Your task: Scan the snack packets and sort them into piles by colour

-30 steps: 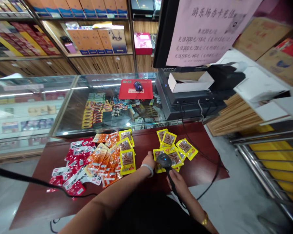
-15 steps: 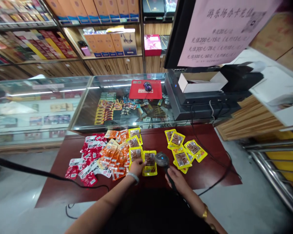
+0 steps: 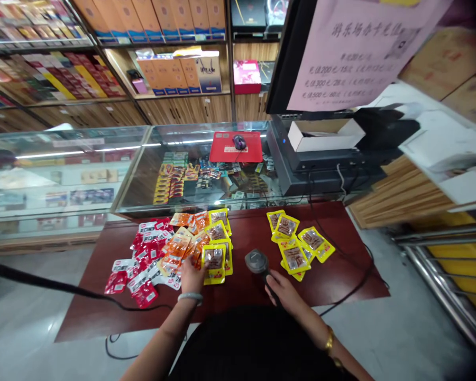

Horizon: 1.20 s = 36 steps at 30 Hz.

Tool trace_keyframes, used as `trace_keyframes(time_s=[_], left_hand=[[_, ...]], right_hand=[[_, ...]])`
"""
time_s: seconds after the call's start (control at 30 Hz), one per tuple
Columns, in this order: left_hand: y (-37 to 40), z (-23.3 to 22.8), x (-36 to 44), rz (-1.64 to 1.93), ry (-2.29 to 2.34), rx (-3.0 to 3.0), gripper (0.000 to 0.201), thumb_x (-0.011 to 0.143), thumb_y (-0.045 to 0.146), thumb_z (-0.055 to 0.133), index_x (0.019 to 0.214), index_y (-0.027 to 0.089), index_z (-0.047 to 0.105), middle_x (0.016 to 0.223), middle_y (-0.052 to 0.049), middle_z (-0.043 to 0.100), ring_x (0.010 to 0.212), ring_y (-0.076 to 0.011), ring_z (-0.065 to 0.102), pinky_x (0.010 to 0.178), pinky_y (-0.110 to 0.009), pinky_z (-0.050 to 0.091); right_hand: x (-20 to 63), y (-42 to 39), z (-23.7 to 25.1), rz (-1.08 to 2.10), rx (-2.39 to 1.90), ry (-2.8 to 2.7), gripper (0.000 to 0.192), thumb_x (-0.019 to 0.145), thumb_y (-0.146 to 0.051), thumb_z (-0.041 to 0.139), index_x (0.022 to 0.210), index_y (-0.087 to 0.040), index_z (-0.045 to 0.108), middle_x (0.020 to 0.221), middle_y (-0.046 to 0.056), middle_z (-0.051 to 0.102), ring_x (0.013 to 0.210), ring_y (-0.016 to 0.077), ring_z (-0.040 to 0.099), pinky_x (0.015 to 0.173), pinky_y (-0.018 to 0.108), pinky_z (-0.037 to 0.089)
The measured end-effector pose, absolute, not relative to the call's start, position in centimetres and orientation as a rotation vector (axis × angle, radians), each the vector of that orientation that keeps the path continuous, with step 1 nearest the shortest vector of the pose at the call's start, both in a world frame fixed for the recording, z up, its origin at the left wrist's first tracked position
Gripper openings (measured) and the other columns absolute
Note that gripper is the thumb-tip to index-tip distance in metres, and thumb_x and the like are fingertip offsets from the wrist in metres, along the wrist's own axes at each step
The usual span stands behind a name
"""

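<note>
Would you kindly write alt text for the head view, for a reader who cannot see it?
At a dark red table, the left hand rests on a yellow snack packet beside a pile of packets, while the right hand grips a black barcode scanner. A glass counter stands behind.

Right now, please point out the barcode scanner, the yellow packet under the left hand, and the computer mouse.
barcode scanner (image 3: 256,261), head view, on its round dark head.
yellow packet (image 3: 215,260), head view, on its printed middle.
computer mouse (image 3: 239,141), head view, on its dark back.
</note>
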<state>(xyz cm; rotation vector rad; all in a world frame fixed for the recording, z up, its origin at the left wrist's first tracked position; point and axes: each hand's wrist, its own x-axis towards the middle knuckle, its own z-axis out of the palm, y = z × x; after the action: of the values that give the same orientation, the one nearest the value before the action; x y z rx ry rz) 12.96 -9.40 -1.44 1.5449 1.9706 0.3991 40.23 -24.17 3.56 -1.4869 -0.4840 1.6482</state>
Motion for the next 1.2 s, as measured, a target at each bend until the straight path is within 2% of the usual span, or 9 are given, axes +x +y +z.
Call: trace_keyframes(time_s=[0.1,0.2,0.3,0.43,0.73,0.8,0.93,1.07,1.2], left_hand=[[-10.2,-0.5,15.6,0.420,1.911,1.892,0.064,0.076,0.036,0.063,0.134,0.016,0.042,0.130,-0.015,0.051,0.126,-0.0290,0.045,0.104,-0.045,0.040],[-10.8,-0.1,19.5,0.339,1.674,2.100,0.054,0.082,0.031,0.058,0.132,0.018,0.046,0.134,-0.014,0.048,0.131,-0.0291,0.040,0.110,-0.045,0.033],[-10.4,-0.6,24.5,0.265,1.345,2.181,0.042,0.083,0.024,0.056,0.124,0.021,0.054,0.128,-0.011,0.053,0.126,-0.0259,0.045,0.110,-0.043,0.035],[-8.9,-2.0,31.8,0.262,1.123,2.089,0.039,0.079,0.016,0.059,0.118,0.019,0.058,0.117,-0.010,0.058,0.110,-0.0214,0.055,0.100,-0.039,0.044],[-5.1,-3.8,44.0,0.060,1.340,1.791,0.057,0.072,0.027,0.074,0.122,0.012,0.054,0.113,-0.017,0.065,0.100,-0.0227,0.062,0.086,-0.029,0.044],[-4.8,-4.1,44.6,0.003,1.326,1.789,0.051,0.069,0.027,0.076,0.115,0.012,0.058,0.105,-0.015,0.068,0.091,-0.0214,0.064,0.079,-0.028,0.045],[-5.2,-5.1,43.1,-0.002,1.221,1.597,0.018,0.076,0.028,0.068,0.088,0.014,0.069,0.083,-0.008,0.071,0.071,-0.0162,0.063,0.066,-0.025,0.045],[-5.7,-6.3,39.2,0.190,1.262,1.344,0.021,0.076,0.033,0.066,0.079,0.013,0.069,0.072,-0.003,0.069,0.062,-0.0127,0.059,0.061,-0.023,0.045],[-5.1,-6.5,35.2,0.299,1.316,1.363,0.026,0.072,0.038,0.067,0.078,0.013,0.070,0.071,-0.002,0.069,0.063,-0.0126,0.058,0.064,-0.023,0.045]], right_hand=[[41.0,-24.7,3.4,1.615,-1.450,-0.423,0.057,0.071,-0.071,0.061,0.098,-0.020,0.055,0.049,-0.011,0.042,0.036,0.0058,0.032,0.036,0.017,0.026],[41.9,-25.4,2.9,1.571,-1.434,-0.341,0.056,0.071,-0.070,0.063,0.095,-0.021,0.053,0.048,-0.011,0.042,0.036,0.0059,0.032,0.035,0.017,0.026],[43.1,-26.0,2.5,1.507,-1.442,-0.281,0.052,0.071,-0.069,0.064,0.086,-0.022,0.051,0.049,-0.010,0.044,0.036,0.0057,0.033,0.035,0.017,0.027],[45.1,-26.8,2.4,1.445,-1.455,-0.193,0.052,0.068,-0.070,0.066,0.078,-0.022,0.047,0.048,-0.010,0.045,0.036,0.0052,0.034,0.036,0.017,0.027],[48.9,-27.5,2.0,1.337,-1.530,-0.046,0.060,0.062,-0.074,0.067,0.085,-0.021,0.052,0.050,-0.008,0.049,0.036,0.0074,0.040,0.036,0.019,0.030],[49.4,-27.5,1.9,1.328,-1.542,-0.017,0.062,0.060,-0.075,0.068,0.086,-0.021,0.053,0.051,-0.007,0.050,0.037,0.0080,0.041,0.037,0.020,0.031],[49.8,-27.1,2.0,1.311,-1.497,-0.015,0.058,0.063,-0.071,0.069,0.087,-0.021,0.054,0.052,-0.006,0.050,0.039,0.0077,0.040,0.038,0.020,0.029],[49.8,-25.4,2.6,1.287,-1.469,-0.075,0.051,0.069,-0.069,0.068,0.079,-0.021,0.053,0.055,-0.004,0.052,0.042,0.0086,0.041,0.039,0.022,0.032],[49.1,-22.2,3.3,1.296,-1.438,-0.187,0.050,0.072,-0.069,0.065,0.075,-0.021,0.048,0.056,-0.005,0.050,0.041,0.0079,0.039,0.039,0.021,0.031]])
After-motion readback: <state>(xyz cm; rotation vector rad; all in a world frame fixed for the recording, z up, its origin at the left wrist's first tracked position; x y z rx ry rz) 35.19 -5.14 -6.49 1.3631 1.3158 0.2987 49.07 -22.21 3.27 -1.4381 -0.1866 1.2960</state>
